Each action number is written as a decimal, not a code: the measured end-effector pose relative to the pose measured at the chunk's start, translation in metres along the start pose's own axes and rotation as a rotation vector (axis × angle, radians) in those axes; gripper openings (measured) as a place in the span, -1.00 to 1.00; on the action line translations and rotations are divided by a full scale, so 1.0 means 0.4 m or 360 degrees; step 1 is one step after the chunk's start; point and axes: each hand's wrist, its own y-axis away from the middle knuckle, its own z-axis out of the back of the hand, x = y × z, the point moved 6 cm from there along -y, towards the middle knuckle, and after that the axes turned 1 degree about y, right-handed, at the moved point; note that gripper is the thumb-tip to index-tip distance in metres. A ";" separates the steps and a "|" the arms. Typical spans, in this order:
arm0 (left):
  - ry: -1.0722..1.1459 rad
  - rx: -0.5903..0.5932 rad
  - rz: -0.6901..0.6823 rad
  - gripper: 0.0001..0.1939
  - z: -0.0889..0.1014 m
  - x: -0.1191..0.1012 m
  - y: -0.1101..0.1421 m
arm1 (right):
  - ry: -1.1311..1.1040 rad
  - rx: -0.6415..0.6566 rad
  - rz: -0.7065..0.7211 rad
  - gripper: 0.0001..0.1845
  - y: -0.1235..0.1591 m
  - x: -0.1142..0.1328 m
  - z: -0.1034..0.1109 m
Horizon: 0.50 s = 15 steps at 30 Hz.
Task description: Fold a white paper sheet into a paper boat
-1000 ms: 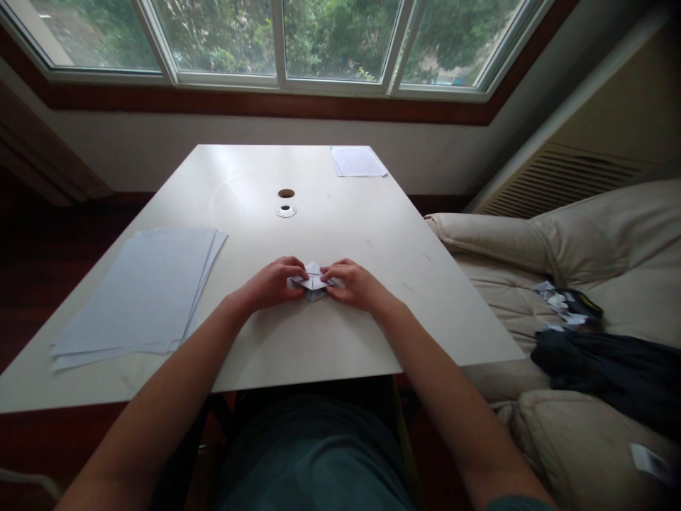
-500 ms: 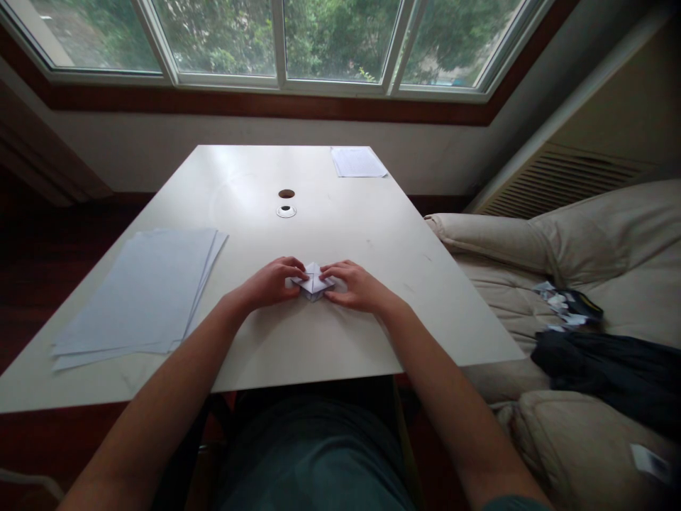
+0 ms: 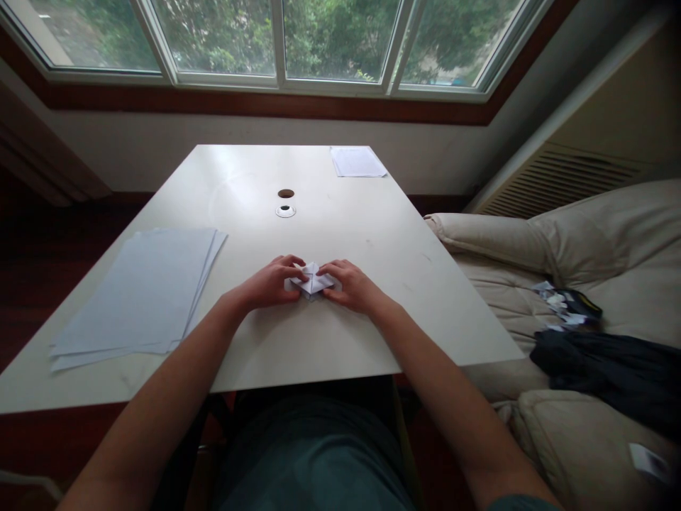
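A small piece of folded white paper (image 3: 313, 283) lies near the middle of the white table (image 3: 351, 333), its creased faces meeting at a central line. My left hand (image 3: 271, 282) grips its left side, fingers on top and thumb at the near edge. On the opposite side my right hand (image 3: 352, 285) is closed on it in the same way. The fingertips cover both side corners of the paper. Whether its underside rests flat on the tabletop, I cannot tell.
Loose white sheets (image 3: 143, 291) lie in a stack at the table's left. A smaller stack of paper (image 3: 358, 162) is at the far right corner. Behind my hands are a round hole (image 3: 286, 193) and a ring-shaped cap (image 3: 286, 211). A beige sofa (image 3: 601, 234) borders the right side.
The far tip of the folded paper has changed shape slightly, looking more spread under my fingers. Both hands keep their hold, with only small finger shifts.
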 end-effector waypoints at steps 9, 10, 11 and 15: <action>-0.0006 0.0105 0.0030 -0.72 0.002 0.002 -0.007 | -0.0059 -0.0046 0.0139 -0.72 -0.002 0.013 0.000; -0.0007 0.0106 0.0042 -0.72 0.002 0.004 -0.007 | -0.0060 -0.0043 0.0166 -0.76 -0.002 0.015 0.000; -0.0010 0.0098 0.0056 -0.73 0.001 0.006 -0.007 | -0.0060 -0.0034 0.0188 -0.79 -0.002 0.016 0.000; -0.0008 0.0042 0.0071 -0.77 -0.008 0.017 -0.006 | -0.0041 0.0002 0.0232 -0.82 0.004 0.024 0.005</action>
